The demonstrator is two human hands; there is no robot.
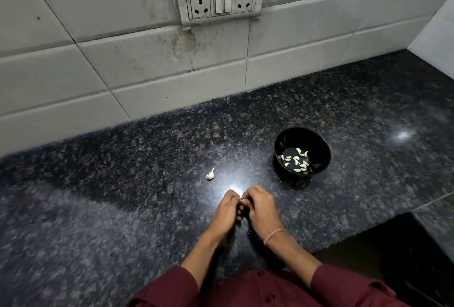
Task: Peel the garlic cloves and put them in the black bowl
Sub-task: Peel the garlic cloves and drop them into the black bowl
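The left hand and right hand meet fingertip to fingertip, fingers curled, apparently pinching a garlic clove between them to strip its skin; the clove itself is hidden. Just far-left, a small white unpeeled garlic piece waits on the speckled dark granite counter. Far-right, within easy reach for dropping, the round black bowl holds pale peeled cloves.

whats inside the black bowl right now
A loose scatter of pale peeled garlic cloves lies on the floor of the black bowl, mostly toward its near side. The bowl's near wall hides the strip of floor right behind it.
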